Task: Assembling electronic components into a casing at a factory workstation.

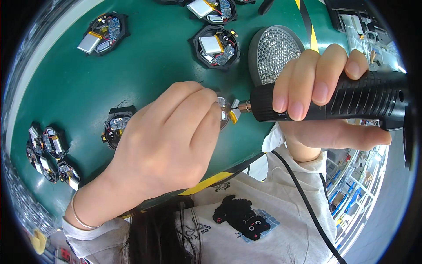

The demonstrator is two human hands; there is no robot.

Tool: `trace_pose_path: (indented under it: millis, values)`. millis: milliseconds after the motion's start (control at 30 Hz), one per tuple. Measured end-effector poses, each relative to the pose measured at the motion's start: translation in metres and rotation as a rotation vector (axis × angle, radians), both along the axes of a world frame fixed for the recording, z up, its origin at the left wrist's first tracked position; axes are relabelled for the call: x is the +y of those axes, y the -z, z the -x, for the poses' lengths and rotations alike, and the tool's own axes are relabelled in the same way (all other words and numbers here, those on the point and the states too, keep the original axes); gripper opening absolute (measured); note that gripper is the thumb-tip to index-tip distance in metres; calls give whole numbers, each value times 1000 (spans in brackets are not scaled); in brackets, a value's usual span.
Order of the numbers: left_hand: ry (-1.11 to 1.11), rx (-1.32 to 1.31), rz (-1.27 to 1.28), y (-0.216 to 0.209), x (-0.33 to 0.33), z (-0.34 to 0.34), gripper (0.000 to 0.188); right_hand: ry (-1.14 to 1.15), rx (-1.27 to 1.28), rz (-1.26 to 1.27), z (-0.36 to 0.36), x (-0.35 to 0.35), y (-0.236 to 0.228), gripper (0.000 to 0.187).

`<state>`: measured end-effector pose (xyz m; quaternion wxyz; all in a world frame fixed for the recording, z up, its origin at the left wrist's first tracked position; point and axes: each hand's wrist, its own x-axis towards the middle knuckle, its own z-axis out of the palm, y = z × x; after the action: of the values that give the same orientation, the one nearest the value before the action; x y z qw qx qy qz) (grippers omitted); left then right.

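Observation:
My right hand (pixel 321 81) is wrapped round a black electric screwdriver (pixel 369 99) that lies almost level, its metal tip pointing left. My left hand (pixel 169 136) is closed, fingertips turned away, on a small round electronic device (pixel 223 110), mostly hidden behind the knuckles. A silver and yellow piece shows at the device's right side, where the screwdriver tip meets it. Whether the bit sits in a screw I cannot tell. Just left of my left hand, another open round device (pixel 117 125) with a bare circuit board lies on the green mat.
Beyond the screwdriver stands a round grey screw tray (pixel 276 50) with a dotted plate. Open round devices with batteries (pixel 213 46) lie at the back and far left (pixel 103 35); several more (pixel 52 141) cluster at left. A black cable (pixel 303 200) hangs over my shirt.

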<state>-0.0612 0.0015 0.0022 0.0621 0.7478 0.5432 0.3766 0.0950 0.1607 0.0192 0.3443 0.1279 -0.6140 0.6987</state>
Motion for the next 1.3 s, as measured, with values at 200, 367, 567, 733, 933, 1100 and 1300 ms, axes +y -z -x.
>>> trace_pose_path:
  millis: [200, 367, 567, 733, 933, 1100, 1300]
  values:
    - [-28, 0, -59, 3, -1, -2, 27, -77, 12, -5, -3, 11, -7, 76]
    - [-24, 25, -59, 5, -1, -2, 28, -79, -25, 41, 1, 5, 0, 77]
    - [-2, 1, -27, 3, 0, -3, 28, -55, 27, -9, -4, 12, 3, 78]
    - [20, -16, -8, 1, 1, -4, 30, -28, 21, -59, -6, 10, 1, 79]
    - [74, 76, -20, 0, 3, -6, 34, -29, 22, -86, -7, 11, -1, 80]
    - [62, 155, -4, -2, 3, -13, 36, 0, 36, -133, -9, 13, -1, 84]
    - [78, 134, 51, -5, 8, -12, 35, -57, 26, -126, -10, 17, -4, 83]
